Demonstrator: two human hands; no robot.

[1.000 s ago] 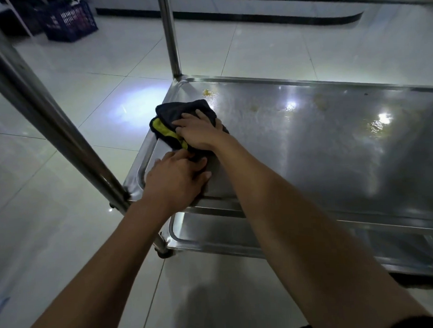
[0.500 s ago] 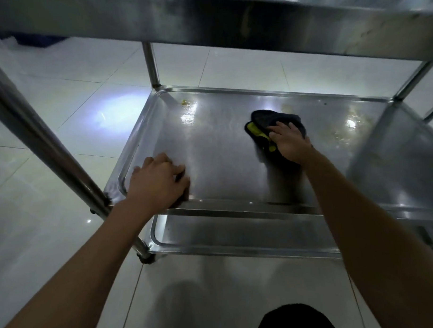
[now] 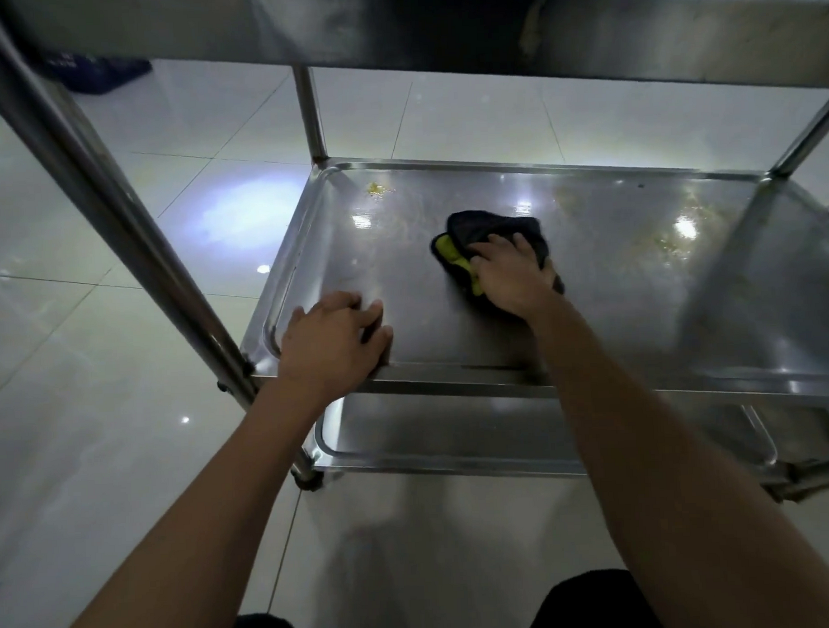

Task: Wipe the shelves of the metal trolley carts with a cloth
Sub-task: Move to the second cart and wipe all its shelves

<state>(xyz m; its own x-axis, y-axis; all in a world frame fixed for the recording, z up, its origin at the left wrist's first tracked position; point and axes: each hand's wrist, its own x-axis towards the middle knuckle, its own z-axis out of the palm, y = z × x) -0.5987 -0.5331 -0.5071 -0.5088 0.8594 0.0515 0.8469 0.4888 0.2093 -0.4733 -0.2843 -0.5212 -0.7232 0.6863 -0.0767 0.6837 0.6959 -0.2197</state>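
the right hand (image 3: pixel 512 275) presses the cloth (image 3: pixel 490 236), fingers spread, now back toward the middle shelf's (image 3: pixel 402 276) centre. the left hand (image 3: pixel 331 340) still grips the rim, fingers curled; yellow stains (image 3: pixel 377 189) remain.

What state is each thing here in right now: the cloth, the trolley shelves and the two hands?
cloth: bunched, flat on the middle shelf under the right hand.
middle shelf: shiny, yellowish residue at the far-left corner and right side.
bottom shelf: bare where visible.
right hand: presses on the cloth.
left hand: rests on the middle shelf's near edge, fingers curled over it.
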